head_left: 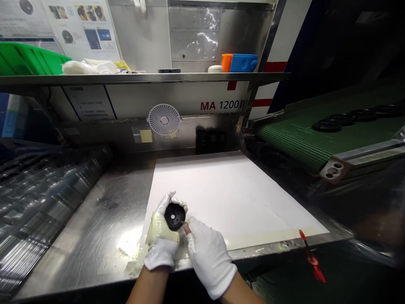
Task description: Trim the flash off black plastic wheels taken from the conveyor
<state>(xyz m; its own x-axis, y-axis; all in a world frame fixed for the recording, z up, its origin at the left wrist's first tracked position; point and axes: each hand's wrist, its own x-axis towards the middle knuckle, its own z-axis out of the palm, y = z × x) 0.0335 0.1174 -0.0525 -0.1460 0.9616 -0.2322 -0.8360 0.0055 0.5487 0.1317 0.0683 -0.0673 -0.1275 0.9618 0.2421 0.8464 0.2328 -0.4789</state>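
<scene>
My left hand (163, 234), in a white glove with yellowish tape round the palm, holds a round black part (175, 216) with a pale hole at its centre, above the near left part of a white sheet. My right hand (209, 255), also gloved in white, is closed at the lower right rim of the black part. A bare fingertip shows through the glove there. Whether a small tool is pinched between the right fingers is too small to make out.
A white sheet (218, 190) covers the metal table (110, 211). Clear trays (47, 202) stand left. A red clamp (311, 257) hangs at the front edge. Black parts (327, 125) lie on a green conveyor (294, 135). A fan (164, 120) and stacked black parts (211, 139) are behind.
</scene>
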